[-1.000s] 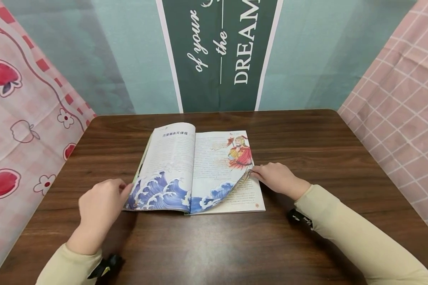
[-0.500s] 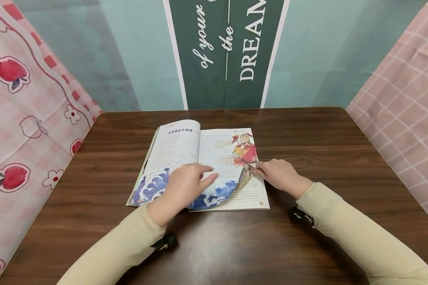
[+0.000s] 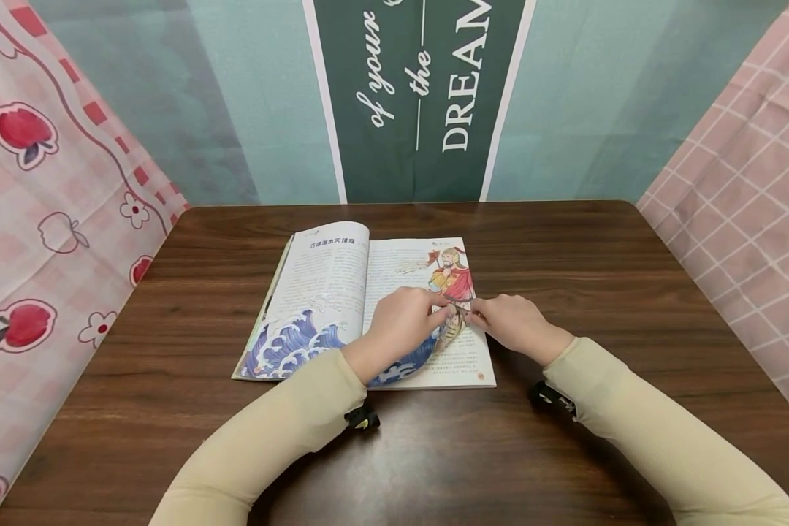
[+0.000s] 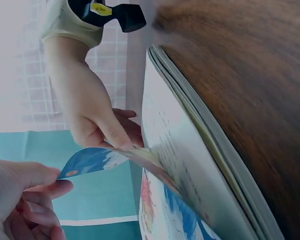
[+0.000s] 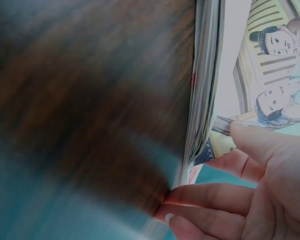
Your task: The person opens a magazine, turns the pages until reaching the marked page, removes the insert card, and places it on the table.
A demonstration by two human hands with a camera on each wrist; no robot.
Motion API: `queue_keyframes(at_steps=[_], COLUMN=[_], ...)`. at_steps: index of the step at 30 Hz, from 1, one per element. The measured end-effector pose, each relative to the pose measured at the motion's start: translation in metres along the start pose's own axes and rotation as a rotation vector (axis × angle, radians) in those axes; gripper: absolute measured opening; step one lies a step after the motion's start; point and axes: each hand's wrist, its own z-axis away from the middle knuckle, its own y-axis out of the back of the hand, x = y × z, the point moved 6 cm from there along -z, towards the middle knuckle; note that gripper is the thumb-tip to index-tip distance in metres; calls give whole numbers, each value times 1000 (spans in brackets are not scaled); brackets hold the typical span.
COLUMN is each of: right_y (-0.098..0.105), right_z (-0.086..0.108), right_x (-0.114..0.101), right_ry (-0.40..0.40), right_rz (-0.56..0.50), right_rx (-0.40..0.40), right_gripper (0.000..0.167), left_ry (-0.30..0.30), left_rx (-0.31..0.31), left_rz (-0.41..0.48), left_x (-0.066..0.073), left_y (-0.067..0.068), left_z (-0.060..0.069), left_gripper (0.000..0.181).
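Note:
An open picture book (image 3: 325, 285) lies on the table, with blue waves painted along the bottom of its spread. The lower corner of its right-hand page (image 3: 413, 361) curls up, baring a text page underneath. My left hand (image 3: 397, 325) reaches across the spread; in the left wrist view its thumb and finger pinch the page's blue corner. At the book's right edge, my right hand (image 3: 518, 327) pinches the same page between thumb and index finger. Figures drawn on the page's underside (image 5: 275, 65) show in the right wrist view, where the other fingers extend beside the book's edge.
The brown wooden table (image 3: 552, 248) extends around the book. Behind it hangs a teal cloth (image 3: 269, 102) with a dark green lettered panel. A pink apple-patterned cloth (image 3: 33, 219) stands at the left, a pink checked cloth (image 3: 743, 190) at the right.
My left hand has left the book's lower left edge, crossed to the right over the spread and taken hold of the page corner. The right hand stays at the page edge.

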Motion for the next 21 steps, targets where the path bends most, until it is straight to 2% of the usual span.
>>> queue_keyframes(at_steps=[4, 9, 12, 16, 21], right_y=[-1, -4, -5, -5, -5], right_z=[0, 2, 3, 3, 4], right_x=[0, 2, 4, 5, 5], right_ry=[-14, -69, -112, -129, -122], right_rz=[14, -9, -42, -54, -50], right_rx=[-8, -91, -135, -143, -145], right_gripper=[23, 64, 79, 86, 87], left_ry=[20, 72, 97, 122, 156], left_rx=[-4, 44, 81, 118, 183], left_rz=[-7, -20, -17, -2, -3], left_x=[-5, -18, -27, -40, -58], left_y=[-1, 6, 12, 22, 38], left_z=[-1, 0, 2, 8, 19], left_gripper=[20, 18, 17, 16, 15])
